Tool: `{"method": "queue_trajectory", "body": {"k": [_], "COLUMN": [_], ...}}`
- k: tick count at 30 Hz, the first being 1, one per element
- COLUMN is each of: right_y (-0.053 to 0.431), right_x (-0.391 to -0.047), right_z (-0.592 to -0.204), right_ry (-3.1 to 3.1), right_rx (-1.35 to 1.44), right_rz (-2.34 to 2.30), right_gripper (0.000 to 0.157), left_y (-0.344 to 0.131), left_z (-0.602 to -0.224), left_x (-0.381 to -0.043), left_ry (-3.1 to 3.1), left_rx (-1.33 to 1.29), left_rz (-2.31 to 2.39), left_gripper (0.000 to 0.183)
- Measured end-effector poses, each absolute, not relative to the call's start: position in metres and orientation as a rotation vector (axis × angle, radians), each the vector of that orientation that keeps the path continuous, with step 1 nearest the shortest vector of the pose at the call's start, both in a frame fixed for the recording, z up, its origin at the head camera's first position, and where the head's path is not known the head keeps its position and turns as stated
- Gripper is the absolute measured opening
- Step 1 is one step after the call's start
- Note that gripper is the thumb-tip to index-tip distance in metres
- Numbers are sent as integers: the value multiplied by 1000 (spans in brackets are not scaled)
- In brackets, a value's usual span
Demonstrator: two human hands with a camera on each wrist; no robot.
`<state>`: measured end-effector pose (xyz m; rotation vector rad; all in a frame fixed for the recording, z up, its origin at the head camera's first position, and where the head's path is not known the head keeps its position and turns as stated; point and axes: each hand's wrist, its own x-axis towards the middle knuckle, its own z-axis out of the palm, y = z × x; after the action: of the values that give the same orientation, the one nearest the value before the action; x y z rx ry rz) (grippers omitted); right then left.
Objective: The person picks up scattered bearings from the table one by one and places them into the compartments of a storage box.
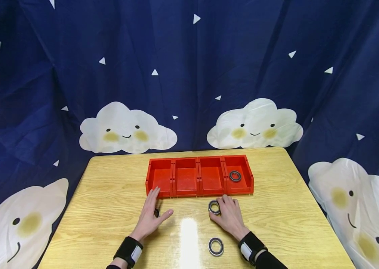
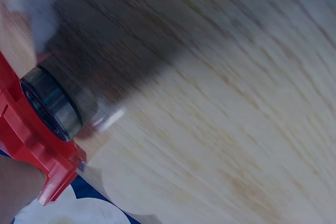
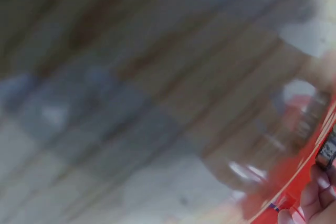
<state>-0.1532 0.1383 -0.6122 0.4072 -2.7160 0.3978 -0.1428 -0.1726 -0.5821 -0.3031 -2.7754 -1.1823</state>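
My right hand (image 1: 232, 217) pinches a ball bearing (image 1: 214, 207) between thumb and fingers, just in front of the red bin row. That same metal ring shows at the right edge of the right wrist view, with fingertips (image 3: 310, 198) against it. On the left, my hand (image 1: 150, 215) is spread with straight fingers near the leftmost bin. Partly hidden behind it is another bearing (image 1: 157, 213), whose steel side (image 2: 55, 103) shows in the left wrist view. A third bearing (image 1: 215, 246) lies flat on the table, nearer to me.
Four-sided red bins (image 1: 185, 176) stand joined in a row at the table's back. The rightmost bin holds one bearing (image 1: 235, 176). A wooden table (image 1: 115, 194) spreads beneath everything, and a dark blue curtain (image 1: 189, 74) with clouds hangs behind it.
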Motion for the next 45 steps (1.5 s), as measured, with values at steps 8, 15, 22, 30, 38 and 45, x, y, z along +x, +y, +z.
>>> {"method": "queue_trajectory", "body": {"k": [8,15,22,30,38,45], "right_y": [139,138,139,139,140,140], "right_x": [-152,-155,-159,-169,-186,-195], "right_z": [-603,-591,-581,-567,-554,-546], "right_ry": [-2687,-2675,-2683,-2703,-2723,-2745], "right_rx": [399,380,375,381,409,436], "right_rz": [442,446,421,380,256,210], "right_gripper": [50,53,56,54,54,54], "left_y": [-171,-170,-169,-169,-168,-168], "left_z": [-581,-582,-581,-580,-585,-583], "left_x": [-143,-142,-142,-142,-143,-143], "left_ry": [-2780,-2782,-2785,-2781,-2780,-2787], "left_rx": [-339,-288,-298,-324,-297,-315], "left_rz": [-1172,-1203,-1201,-1176,-1189,-1164], "left_gripper": [90,89,89,89,89,90]}}
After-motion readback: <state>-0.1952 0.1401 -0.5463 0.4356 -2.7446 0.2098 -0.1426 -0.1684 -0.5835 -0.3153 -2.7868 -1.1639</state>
